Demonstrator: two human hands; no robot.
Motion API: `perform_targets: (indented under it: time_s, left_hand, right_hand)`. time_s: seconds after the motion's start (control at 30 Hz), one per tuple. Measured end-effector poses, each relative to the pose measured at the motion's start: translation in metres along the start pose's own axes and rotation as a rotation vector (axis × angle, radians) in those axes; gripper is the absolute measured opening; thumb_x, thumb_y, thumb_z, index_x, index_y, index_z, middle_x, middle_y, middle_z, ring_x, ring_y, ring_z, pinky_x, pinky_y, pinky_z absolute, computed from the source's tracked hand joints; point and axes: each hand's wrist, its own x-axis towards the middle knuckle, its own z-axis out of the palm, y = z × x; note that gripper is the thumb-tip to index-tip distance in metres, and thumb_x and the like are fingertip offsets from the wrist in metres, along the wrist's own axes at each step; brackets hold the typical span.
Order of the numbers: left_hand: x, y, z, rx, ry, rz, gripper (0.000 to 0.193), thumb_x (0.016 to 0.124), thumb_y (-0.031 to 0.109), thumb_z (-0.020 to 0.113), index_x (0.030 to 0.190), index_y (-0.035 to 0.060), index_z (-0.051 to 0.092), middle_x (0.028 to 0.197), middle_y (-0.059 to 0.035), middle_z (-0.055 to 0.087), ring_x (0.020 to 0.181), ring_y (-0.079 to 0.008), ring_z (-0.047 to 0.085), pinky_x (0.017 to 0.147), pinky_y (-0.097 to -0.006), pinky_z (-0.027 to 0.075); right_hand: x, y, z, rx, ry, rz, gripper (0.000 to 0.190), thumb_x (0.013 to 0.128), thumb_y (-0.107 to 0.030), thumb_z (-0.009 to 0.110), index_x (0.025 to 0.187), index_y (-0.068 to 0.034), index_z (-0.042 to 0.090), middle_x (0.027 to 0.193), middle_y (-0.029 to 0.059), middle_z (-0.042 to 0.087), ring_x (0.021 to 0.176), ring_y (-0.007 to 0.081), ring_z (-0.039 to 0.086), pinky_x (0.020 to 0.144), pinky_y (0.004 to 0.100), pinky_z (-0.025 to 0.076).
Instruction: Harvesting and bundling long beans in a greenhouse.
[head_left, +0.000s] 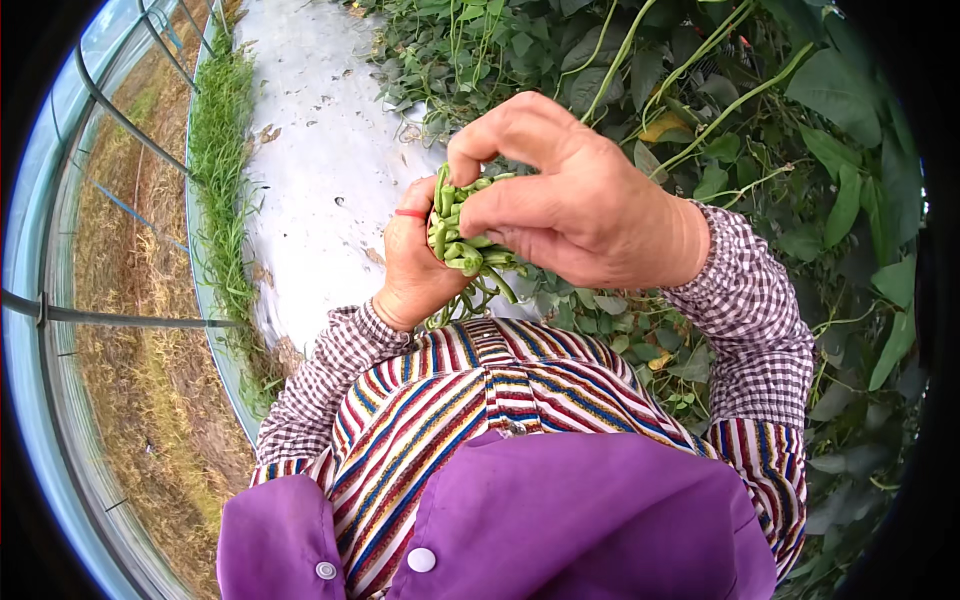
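My left hand (426, 255) is wrapped around a bundle of long green bean pods (463, 259), its stem ends facing up towards me. A red band (410, 213) circles a digit of this hand. Thinner green lengths hang below the fist. Over the top of the bundle is my right hand (577, 195), its thumb and forefinger curved towards each other at the pod ends. Whether its fingertips pinch a pod cannot be made out. Checked sleeves cover both forearms.
Dense climbing bean plants (675, 82) rise ahead and on the right, with long pods hanging. Pale ground sheeting (322, 150) runs along the left, edged by a strip of grass (221, 150). Beyond it stand metal hoops (127, 124) and clear plastic film of a tunnel wall.
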Motion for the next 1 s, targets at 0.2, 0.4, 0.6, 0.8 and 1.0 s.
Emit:
perform_targets:
  time_s: [0.2,0.4,0.6,0.8,1.0]
  left_hand:
    - [0.001,0.011,-0.007,-0.053,0.003,-0.027,0.052,0.063,0.015,0.078,0.106,0.0036,0.051,0.091,-0.0115,0.057,0.081,-0.0246,0.058,0.072,-0.0335,0.047]
    - [-0.007,-0.002,-0.002,-0.094,0.003,-0.055,0.052,0.062,0.013,0.078,0.105,0.0032,0.051,0.093,-0.0134,0.056,0.082,-0.0279,0.058,0.072,-0.0347,0.047]
    - [-0.009,-0.008,0.002,-0.177,0.025,-0.083,0.053,0.06,0.013,0.078,0.105,0.0036,0.051,0.093,-0.0135,0.056,0.083,-0.0284,0.057,0.073,-0.0347,0.046]
    - [-0.01,-0.005,0.006,-0.278,0.087,-0.113,0.051,0.061,0.009,0.078,0.103,0.0031,0.051,0.091,-0.0108,0.055,0.083,-0.0262,0.056,0.072,-0.0341,0.045]
    - [-0.007,-0.005,0.007,-0.265,0.096,-0.048,0.05,0.063,0.01,0.078,0.103,0.0033,0.051,0.091,-0.009,0.054,0.082,-0.0226,0.055,0.072,-0.0316,0.045]
  right_hand:
    - [0.002,-0.001,0.009,-0.08,-0.023,-0.048,0.019,0.064,0.0,0.068,0.081,-0.007,0.061,0.099,0.0077,0.053,0.092,0.0258,0.049,0.082,0.0359,0.041]
    - [0.001,-0.004,0.01,-0.197,-0.113,-0.025,0.012,0.062,-0.009,0.063,0.073,-0.007,0.064,0.096,0.0035,0.056,0.095,0.0229,0.051,0.083,0.0382,0.04]
    - [-0.003,-0.008,0.015,-0.233,-0.042,0.025,0.012,0.061,-0.01,0.063,0.072,-0.006,0.065,0.098,0.0036,0.059,0.098,0.0223,0.05,0.085,0.0384,0.039]
    - [-0.005,-0.011,0.013,-0.242,-0.131,0.05,0.017,0.061,-0.005,0.068,0.076,-0.006,0.062,0.103,0.0031,0.058,0.095,0.0257,0.049,0.082,0.0379,0.041]
    - [-0.007,-0.004,0.017,-0.05,-0.054,0.026,0.01,0.066,-0.007,0.062,0.076,-0.008,0.063,0.097,0.0024,0.058,0.094,0.022,0.052,0.083,0.0363,0.04]
